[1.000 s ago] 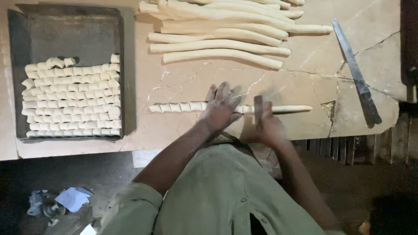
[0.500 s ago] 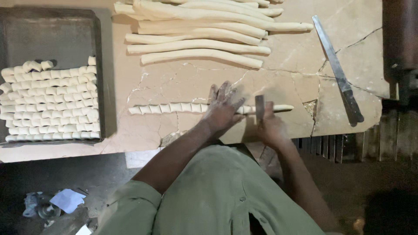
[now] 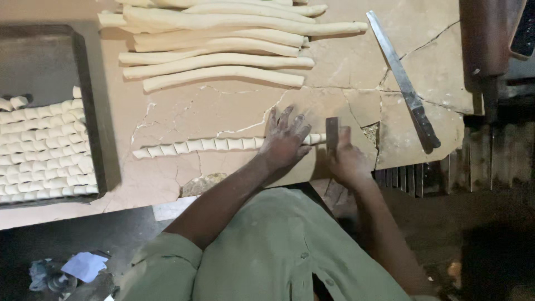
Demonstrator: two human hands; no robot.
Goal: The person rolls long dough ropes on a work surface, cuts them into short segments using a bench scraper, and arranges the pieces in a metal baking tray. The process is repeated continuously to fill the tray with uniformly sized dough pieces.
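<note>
**Cutting the dough rope evenly**

The left hand (image 3: 285, 142) lies spread flat on the dough rope (image 3: 195, 146), on the table (image 3: 234, 108). Just right, the right hand (image 3: 346, 159) pinches a small cutter (image 3: 332, 132) upright; matching cuts would suit the pieces leftward

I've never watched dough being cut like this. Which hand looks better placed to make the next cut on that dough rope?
The right hand, probably. It already grips the small flat cutter upright at the uncut end of the dough rope. The left hand lies flat on the rope, pinning it, and holds no tool.
</note>
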